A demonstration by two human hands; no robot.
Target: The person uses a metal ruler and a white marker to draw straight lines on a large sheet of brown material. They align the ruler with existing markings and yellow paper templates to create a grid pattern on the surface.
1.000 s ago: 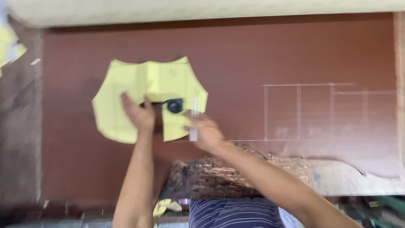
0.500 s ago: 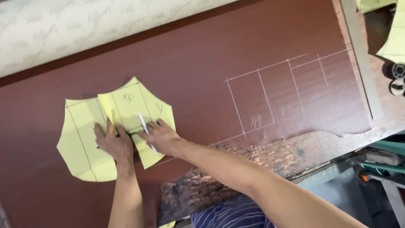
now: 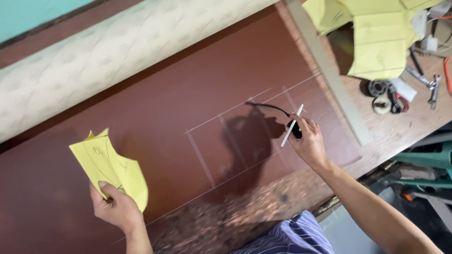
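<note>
My left hand (image 3: 114, 206) grips a folded yellow paper pattern (image 3: 107, 165), lifted at the lower left over the dark red-brown sheet (image 3: 155, 117). My right hand (image 3: 308, 141) is out to the right, holding a white marking pencil (image 3: 292, 125) together with a small black object (image 3: 296, 131) that has a thin black curved tail (image 3: 266, 107). Under the right hand, pale drawn lines (image 3: 221, 155) form rectangles on the sheet.
A pale patterned roll (image 3: 117, 51) lies along the far edge of the sheet. A long grey ruler (image 3: 329, 75) runs down the right side. More yellow pattern pieces (image 3: 376, 33), small round weights (image 3: 381, 96) and metal tools (image 3: 423, 80) sit on the wooden bench at upper right.
The yellow pattern lay flat under both hands; now my left hand has picked it up folded, and my right hand has moved right onto the drawn rectangles with the pencil. The view has swung.
</note>
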